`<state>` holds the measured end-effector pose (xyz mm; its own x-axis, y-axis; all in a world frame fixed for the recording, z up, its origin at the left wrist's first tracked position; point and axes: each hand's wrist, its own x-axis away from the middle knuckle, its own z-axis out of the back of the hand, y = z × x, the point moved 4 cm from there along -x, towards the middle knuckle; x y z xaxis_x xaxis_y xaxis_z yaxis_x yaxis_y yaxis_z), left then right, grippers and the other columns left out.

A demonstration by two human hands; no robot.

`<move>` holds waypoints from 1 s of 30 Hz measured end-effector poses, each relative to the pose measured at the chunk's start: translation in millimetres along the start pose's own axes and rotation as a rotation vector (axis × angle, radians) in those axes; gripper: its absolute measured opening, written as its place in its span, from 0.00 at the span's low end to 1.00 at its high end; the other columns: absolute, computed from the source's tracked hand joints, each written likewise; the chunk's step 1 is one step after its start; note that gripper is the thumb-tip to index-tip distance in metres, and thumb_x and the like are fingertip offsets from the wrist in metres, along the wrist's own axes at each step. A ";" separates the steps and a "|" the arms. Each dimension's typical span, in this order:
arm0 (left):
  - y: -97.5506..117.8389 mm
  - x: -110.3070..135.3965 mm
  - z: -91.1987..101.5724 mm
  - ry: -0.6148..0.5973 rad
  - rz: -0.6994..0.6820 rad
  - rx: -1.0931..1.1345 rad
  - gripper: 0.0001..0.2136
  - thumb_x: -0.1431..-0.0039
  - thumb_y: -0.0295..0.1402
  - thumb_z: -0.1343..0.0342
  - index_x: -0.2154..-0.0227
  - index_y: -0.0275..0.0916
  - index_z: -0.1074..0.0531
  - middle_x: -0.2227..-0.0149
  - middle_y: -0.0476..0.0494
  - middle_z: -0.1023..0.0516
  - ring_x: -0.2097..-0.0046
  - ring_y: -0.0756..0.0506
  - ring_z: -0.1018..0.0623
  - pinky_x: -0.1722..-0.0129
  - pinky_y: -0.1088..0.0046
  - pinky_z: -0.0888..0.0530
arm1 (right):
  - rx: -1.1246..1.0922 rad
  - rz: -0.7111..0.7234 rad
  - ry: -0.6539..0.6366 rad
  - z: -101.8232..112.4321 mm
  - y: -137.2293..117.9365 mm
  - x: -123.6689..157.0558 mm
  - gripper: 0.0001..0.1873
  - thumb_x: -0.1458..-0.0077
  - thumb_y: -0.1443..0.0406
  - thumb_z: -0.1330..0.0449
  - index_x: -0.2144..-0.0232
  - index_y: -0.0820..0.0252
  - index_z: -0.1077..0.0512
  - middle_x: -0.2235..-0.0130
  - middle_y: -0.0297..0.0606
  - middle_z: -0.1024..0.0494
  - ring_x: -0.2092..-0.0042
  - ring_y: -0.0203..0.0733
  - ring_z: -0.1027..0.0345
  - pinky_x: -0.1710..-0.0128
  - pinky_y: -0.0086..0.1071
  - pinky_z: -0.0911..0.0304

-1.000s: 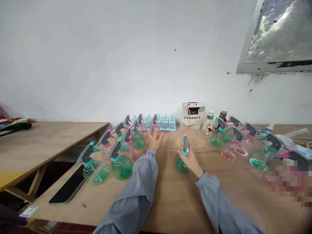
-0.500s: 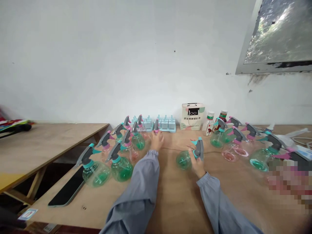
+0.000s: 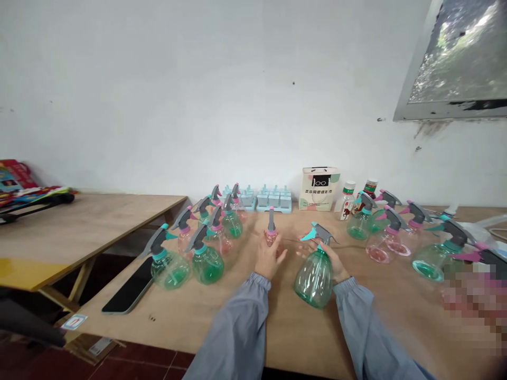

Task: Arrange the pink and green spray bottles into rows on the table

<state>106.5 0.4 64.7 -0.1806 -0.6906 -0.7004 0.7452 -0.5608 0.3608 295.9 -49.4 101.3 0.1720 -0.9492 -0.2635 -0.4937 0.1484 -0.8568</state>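
My left hand [image 3: 268,256] is wrapped round a pink spray bottle [image 3: 271,238] with a grey head, and hides most of its body. To the right, my right hand [image 3: 336,265] grips a green spray bottle [image 3: 313,282] by the neck from behind. Its grey head with a turquoise trigger points left, and the clear green body leans slightly. On the left stands a group of pink and green spray bottles, among them a front green spray bottle [image 3: 208,264] with green liquid low inside. Another group, including a pink spray bottle [image 3: 382,245], stands at the right.
A black phone [image 3: 129,287] lies near the table's left edge. Pale blue popsicle moulds [image 3: 274,199], a paper bag [image 3: 319,191] and a white-capped bottle [image 3: 348,192] stand along the wall. A second table [image 3: 83,227] is at the left, across a gap.
The pink spray bottle has come nearer in my left hand. My right hand has turned the green spray bottle from lying over to nearly upright. The view has shifted slightly left.
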 end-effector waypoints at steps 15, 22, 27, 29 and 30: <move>-8.3 -4.1 7.2 -0.144 -0.040 0.074 0.28 0.41 0.36 0.40 0.37 0.47 0.35 0.34 0.33 0.46 0.31 0.32 0.41 0.35 0.50 0.38 | 0.215 0.069 0.043 1.1 -0.4 -0.1 0.24 0.52 0.48 0.38 0.56 0.53 0.25 0.54 0.44 0.19 0.46 0.56 0.28 0.46 0.53 0.33; -10.7 -3.6 7.4 -0.155 -0.047 0.072 0.28 0.41 0.38 0.41 0.37 0.48 0.35 0.34 0.33 0.46 0.31 0.32 0.42 0.35 0.49 0.39 | 0.302 0.163 0.138 11.4 -0.4 -2.5 0.16 0.60 0.53 0.38 0.69 0.55 0.26 0.65 0.40 0.18 0.57 0.53 0.25 0.51 0.48 0.33; -9.3 -3.6 8.2 -0.171 -0.041 0.080 0.28 0.41 0.38 0.41 0.37 0.47 0.35 0.33 0.32 0.47 0.31 0.31 0.43 0.35 0.49 0.39 | 0.319 0.125 0.065 5.2 1.0 -3.2 0.16 0.58 0.55 0.40 0.65 0.54 0.26 0.62 0.41 0.19 0.54 0.53 0.26 0.49 0.47 0.35; -9.1 -3.8 8.6 -0.174 -0.038 0.084 0.28 0.40 0.38 0.42 0.37 0.47 0.36 0.33 0.33 0.47 0.30 0.32 0.43 0.35 0.50 0.39 | 0.330 0.121 0.043 3.0 1.5 -3.1 0.16 0.58 0.54 0.41 0.65 0.54 0.26 0.62 0.41 0.19 0.54 0.53 0.27 0.49 0.47 0.35; -9.2 -3.9 8.9 -0.174 -0.039 0.084 0.28 0.40 0.38 0.42 0.37 0.48 0.36 0.33 0.33 0.47 0.30 0.32 0.43 0.35 0.50 0.39 | 0.340 0.136 0.057 3.4 1.3 -3.0 0.16 0.58 0.53 0.41 0.67 0.53 0.27 0.64 0.41 0.19 0.55 0.53 0.26 0.50 0.47 0.35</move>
<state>94.6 4.2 69.6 -0.3220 -0.7322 -0.6002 0.6808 -0.6196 0.3907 297.7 -45.4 99.5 0.0719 -0.9269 -0.3684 -0.1962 0.3490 -0.9164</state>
